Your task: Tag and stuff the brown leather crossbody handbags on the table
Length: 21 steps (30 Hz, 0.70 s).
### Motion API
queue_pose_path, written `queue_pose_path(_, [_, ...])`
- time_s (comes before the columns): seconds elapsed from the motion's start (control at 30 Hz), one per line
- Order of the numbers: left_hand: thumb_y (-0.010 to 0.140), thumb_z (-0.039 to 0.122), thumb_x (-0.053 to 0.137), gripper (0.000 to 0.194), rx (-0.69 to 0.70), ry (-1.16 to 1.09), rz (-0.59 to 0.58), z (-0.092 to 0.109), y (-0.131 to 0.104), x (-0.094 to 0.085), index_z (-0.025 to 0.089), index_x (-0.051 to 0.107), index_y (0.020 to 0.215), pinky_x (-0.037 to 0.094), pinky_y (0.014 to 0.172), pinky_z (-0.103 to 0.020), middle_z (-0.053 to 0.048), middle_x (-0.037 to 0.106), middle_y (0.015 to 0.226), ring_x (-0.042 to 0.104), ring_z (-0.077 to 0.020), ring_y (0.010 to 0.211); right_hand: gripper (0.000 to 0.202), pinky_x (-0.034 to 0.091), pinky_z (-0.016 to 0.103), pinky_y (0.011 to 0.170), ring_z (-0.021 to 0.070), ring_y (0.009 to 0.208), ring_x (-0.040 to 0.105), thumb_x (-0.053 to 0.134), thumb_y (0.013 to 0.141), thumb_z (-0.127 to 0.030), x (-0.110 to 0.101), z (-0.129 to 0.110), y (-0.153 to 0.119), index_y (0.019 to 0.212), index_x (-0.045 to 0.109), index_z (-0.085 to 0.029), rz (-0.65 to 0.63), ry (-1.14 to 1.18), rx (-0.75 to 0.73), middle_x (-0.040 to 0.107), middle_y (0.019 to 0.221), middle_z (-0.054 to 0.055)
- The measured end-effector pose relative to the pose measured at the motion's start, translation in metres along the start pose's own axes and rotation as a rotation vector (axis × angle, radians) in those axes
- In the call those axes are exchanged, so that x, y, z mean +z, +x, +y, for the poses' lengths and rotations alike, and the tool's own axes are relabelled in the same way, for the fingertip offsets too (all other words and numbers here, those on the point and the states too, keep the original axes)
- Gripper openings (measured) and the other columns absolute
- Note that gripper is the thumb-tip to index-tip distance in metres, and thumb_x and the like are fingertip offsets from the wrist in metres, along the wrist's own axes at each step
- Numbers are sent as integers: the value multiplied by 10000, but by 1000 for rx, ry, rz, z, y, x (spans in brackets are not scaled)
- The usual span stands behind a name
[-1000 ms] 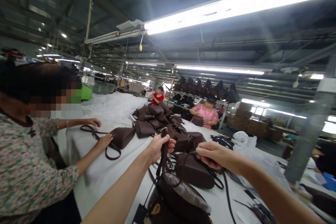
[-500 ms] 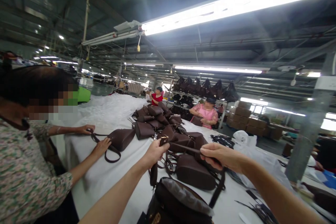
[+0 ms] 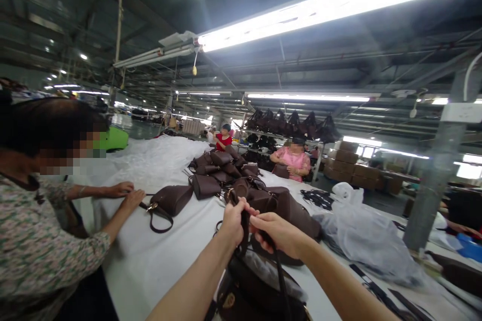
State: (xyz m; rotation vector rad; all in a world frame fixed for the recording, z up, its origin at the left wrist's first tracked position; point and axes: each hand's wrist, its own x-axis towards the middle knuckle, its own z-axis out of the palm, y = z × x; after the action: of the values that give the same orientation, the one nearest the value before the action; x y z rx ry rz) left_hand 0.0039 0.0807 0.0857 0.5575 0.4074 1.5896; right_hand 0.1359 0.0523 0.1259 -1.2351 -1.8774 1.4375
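A dark brown bag (image 3: 259, 291) with clear plastic inside its open top stands at the table's near edge. Above it my left hand (image 3: 234, 220) is closed on the bag's strap. Close beside it, fingers nearly touching, my right hand (image 3: 273, 230) pinches the same strap (image 3: 280, 281), which hangs down toward the bag. The exact meeting point of strap and fingers is hidden. Just beyond my hands lies a heap of brown bags (image 3: 222, 165).
On the left a person's hands (image 3: 130, 198) hold the strap of another brown bag (image 3: 175, 200). Plastic wrapping (image 3: 365, 230) and loose dark straps (image 3: 371, 286) lie at right, near a grey post (image 3: 437, 180). Two people work across the white table (image 3: 131, 261).
My hands have come together; my right hand moved left and the strap stretched between them is now bunched. The left person's near hand slid left along their bag's strap.
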Motion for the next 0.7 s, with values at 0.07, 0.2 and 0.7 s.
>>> queue_pose_path(0.07, [902, 214, 587, 273, 17, -28, 70, 26, 13, -17, 175, 425, 685, 454, 493, -172, 83, 455, 514, 429, -30, 388, 453, 228, 178, 376, 39, 398, 345, 583, 767, -616, -16, 12, -22, 778, 540, -165, -40, -62, -11, 451, 540, -74])
queue_pose_path(0.2, [992, 114, 309, 315, -11, -9, 143, 78, 29, -50, 167, 402, 696, 330, 400, -111, 100, 357, 486, 266, -1, 324, 372, 240, 197, 430, 61, 482, 352, 645, 760, -509, -58, 37, -68, 926, 571, -184, -56, -242, -27, 479, 639, -56])
queue_pose_path(0.7, [776, 249, 730, 215, -383, 420, -368, 40, -1, -8, 156, 571, 887, 333, 407, -146, 59, 506, 540, 410, -43, 387, 162, 407, 232, 495, 126, 557, 503, 434, 836, -351, -21, 17, -30, 924, 487, -226, 214, -333, -208, 523, 665, -40])
